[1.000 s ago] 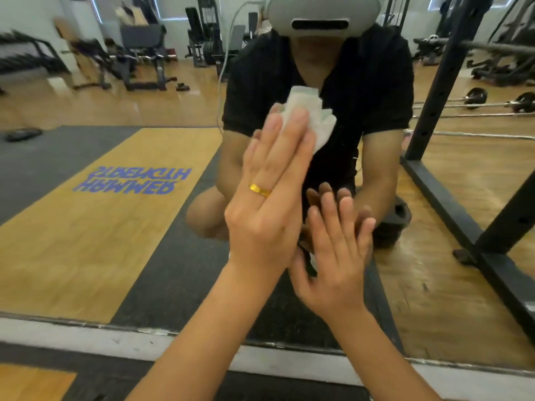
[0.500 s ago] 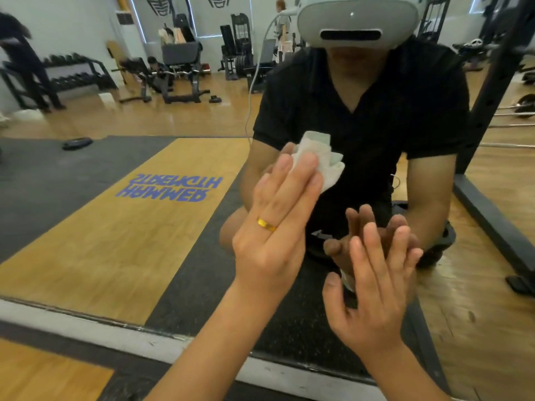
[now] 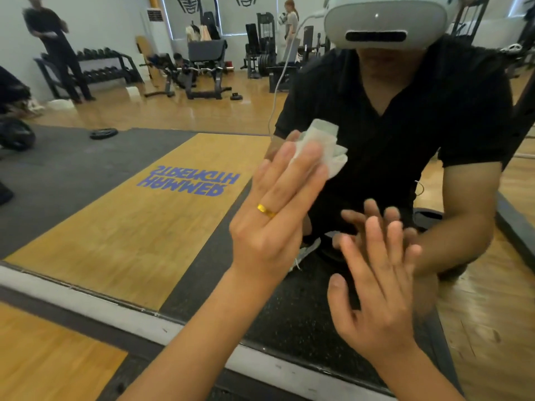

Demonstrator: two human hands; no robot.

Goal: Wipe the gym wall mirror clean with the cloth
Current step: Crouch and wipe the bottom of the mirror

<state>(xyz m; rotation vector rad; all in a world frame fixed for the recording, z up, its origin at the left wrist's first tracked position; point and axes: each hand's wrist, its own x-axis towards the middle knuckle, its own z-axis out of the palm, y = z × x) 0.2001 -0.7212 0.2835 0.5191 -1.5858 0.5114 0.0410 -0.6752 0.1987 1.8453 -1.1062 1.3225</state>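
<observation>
Right hand (image 3: 376,308) shifted right | cloth (image 3: 327,146) under flat fingers of left hand (image 3: 272,227), on mirror (image 3: 115,227) | grips wide

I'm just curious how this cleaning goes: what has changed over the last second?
The right hand slid rightward, away from the left hand it had been beside; a gap now shows between them. Nothing was picked up or let go. The left hand still presses the cloth against the mirror with straight fingers, and the right hand stays open.
</observation>
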